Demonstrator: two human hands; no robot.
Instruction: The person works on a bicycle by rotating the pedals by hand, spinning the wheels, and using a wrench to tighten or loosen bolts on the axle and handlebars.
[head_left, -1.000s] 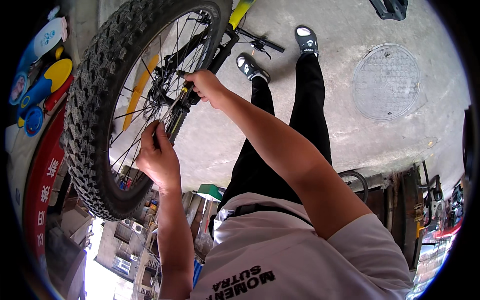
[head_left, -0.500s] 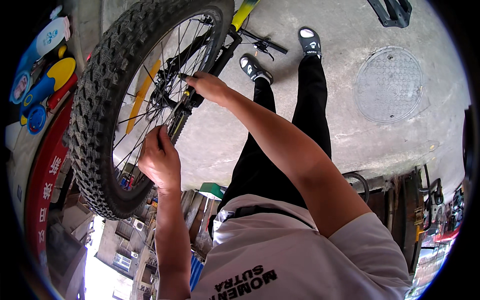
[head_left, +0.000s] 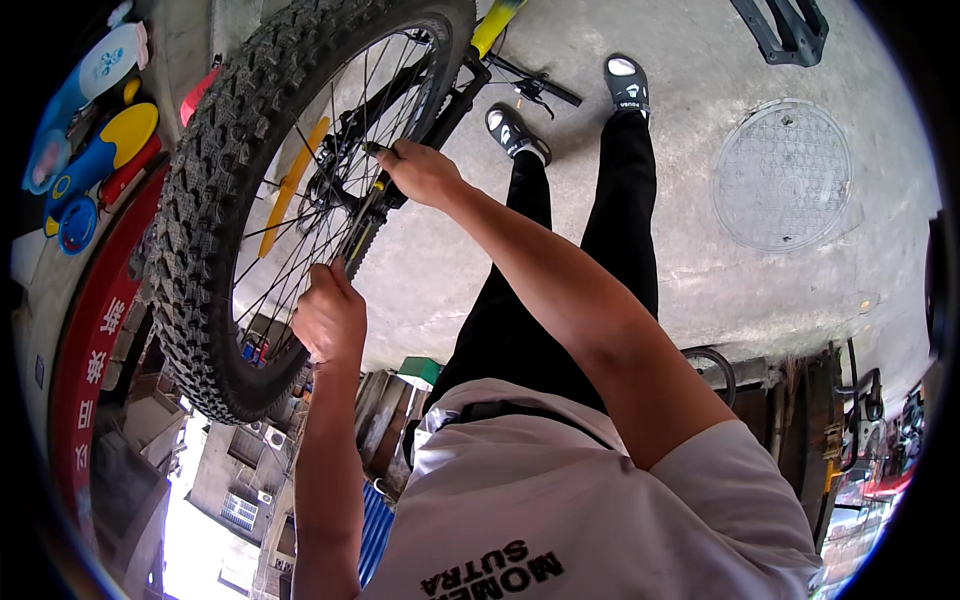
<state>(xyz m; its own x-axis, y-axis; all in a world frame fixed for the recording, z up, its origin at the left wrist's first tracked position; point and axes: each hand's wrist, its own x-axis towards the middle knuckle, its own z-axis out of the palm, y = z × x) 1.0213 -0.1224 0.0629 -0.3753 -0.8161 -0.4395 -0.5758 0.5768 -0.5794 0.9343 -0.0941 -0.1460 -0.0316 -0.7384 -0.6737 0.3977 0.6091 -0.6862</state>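
A bicycle wheel with a thick, knobby black tire stands upright in front of me at the left. My right hand is closed at the hub side of the wheel, its fingertips on a small dark piece whose kind I cannot make out. Lower down, my left hand is closed in a pinch against the spokes, with the thumb and fingertips together near the rim's lower edge. What they hold is hidden or too thin to name. A yellow reflector sits among the spokes, left of the dark hub parts.
The yellow frame tube and a handlebar lie beyond the wheel, close to my feet. Colorful toy-like items and a red sign board line the left. A round manhole cover and a black pedal are at the right.
My left hand has shifted slightly right and its fingertips have come up closer to the hub side. The right hand stays at the same part. The whole view has shifted a little.
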